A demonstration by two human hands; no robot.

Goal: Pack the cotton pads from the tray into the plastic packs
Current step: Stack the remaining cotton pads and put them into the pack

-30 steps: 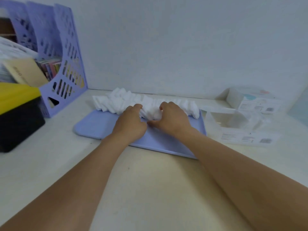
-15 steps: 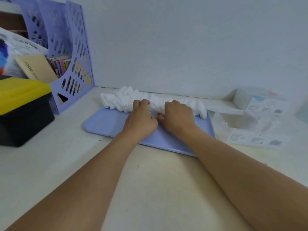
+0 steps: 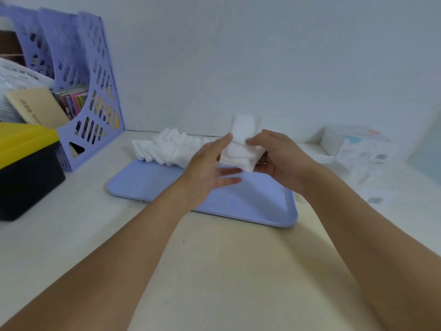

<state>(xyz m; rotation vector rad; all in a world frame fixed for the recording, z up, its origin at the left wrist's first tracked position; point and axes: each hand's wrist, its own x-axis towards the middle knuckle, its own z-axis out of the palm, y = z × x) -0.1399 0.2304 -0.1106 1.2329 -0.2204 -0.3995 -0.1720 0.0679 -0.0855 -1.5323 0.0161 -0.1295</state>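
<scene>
Above tray (image 3: 148, 185), white pad stack (image 3: 241, 149)

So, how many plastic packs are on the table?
2 plastic packs: one at the back, far right; one nearer, in front of it. Both are blurred; more may be hidden.

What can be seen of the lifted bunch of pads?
The lifted bunch is a stack of white, soft-looking square cotton pads, fanned and uneven, tilted with its top toward the wall. It is held in the air above the blue tray. The right hand grips it; the left hand touches its left side with straight fingers.
</scene>
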